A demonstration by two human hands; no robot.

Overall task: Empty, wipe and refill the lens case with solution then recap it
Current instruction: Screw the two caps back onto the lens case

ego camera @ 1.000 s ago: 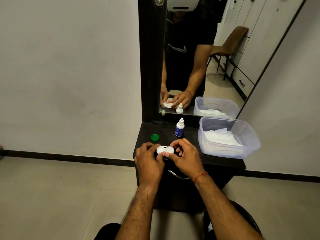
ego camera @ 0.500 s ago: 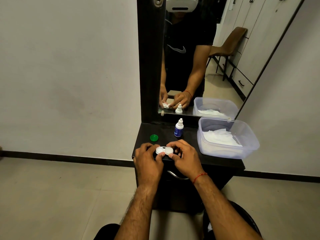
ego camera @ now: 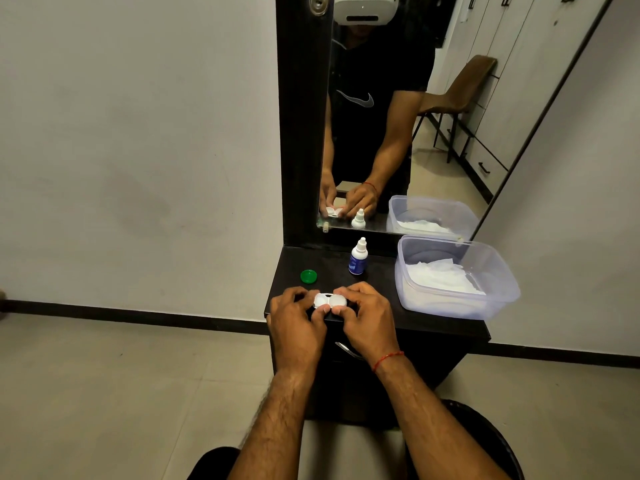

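A white two-well lens case is held just above the front of a dark cabinet top. My left hand grips its left end and my right hand grips its right end, thumbs along the near side. Both round tops look white; I cannot tell whether they are caps or open wells. A loose green cap lies on the top to the left, behind my left hand. A small solution bottle with a white nozzle and blue label stands upright behind the case.
A clear plastic tub with white tissues in it sits at the right of the cabinet top. A mirror rises behind the cabinet and reflects my arms. A drawer handle shows below my right wrist. Tiled floor surrounds the cabinet.
Both hands stay on the lens case in the same spot; only the fingers shift slightly. Nothing else has moved.
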